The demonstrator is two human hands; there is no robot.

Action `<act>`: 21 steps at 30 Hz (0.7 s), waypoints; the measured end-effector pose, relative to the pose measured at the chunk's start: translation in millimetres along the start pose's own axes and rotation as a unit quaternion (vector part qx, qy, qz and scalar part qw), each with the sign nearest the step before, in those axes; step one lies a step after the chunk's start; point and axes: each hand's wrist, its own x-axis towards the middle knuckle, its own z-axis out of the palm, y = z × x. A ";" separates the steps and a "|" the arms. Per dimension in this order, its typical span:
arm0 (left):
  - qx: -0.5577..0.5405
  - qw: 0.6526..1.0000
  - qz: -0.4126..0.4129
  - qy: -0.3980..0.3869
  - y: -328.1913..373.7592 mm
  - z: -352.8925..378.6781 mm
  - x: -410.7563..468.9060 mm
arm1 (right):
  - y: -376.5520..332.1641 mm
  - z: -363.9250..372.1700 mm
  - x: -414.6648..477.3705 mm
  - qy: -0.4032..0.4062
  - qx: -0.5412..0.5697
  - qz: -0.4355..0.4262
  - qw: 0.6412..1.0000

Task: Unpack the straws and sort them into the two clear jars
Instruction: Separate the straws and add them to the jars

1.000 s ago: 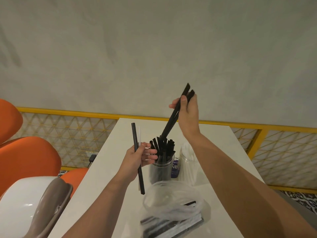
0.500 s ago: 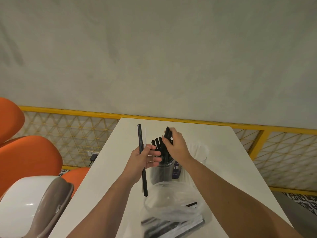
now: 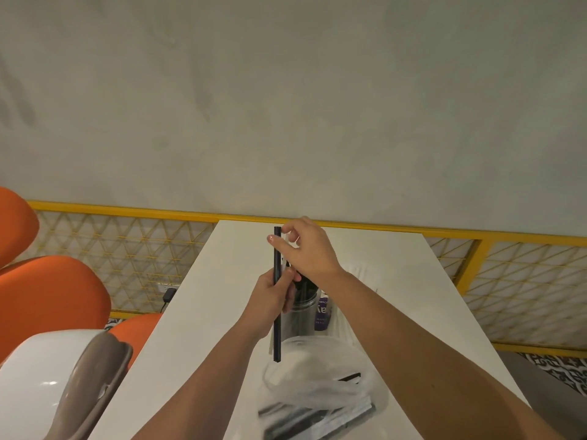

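- black straw (image 3: 277,331), frame centre, long axis near-vertical, just left of the jar (image 3: 304,305) of black straws.
- left hand (image 3: 270,296) grips its middle; right hand (image 3: 306,250), above, pinches its top end.

A grey plaster wall (image 3: 286,106) rose behind a yellow lattice railing (image 3: 524,281); orange chairs (image 3: 47,296) stood beside the white tabletop (image 3: 413,296).
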 end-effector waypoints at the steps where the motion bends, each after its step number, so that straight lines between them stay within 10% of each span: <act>1: -0.001 1.000 0.003 -0.007 0.8 3.3 -0.8 | -1.8 -1.0 0.4 -0.013 -0.031 0.011 0.999; 12: 0.045 0.998 -0.023 -0.038 2.0 -6.8 -6.9 | 1.8 -40.8 26.5 0.098 0.196 0.112 0.969; 17: 0.062 0.995 -0.059 0.042 -6.0 -27.4 -4.5 | 7.9 -64.7 35.1 0.299 0.236 0.025 0.924; 21: 0.037 0.994 -0.063 0.080 -6.8 -28.0 -2.5 | 11.0 -58.2 25.8 0.289 0.173 -0.040 0.941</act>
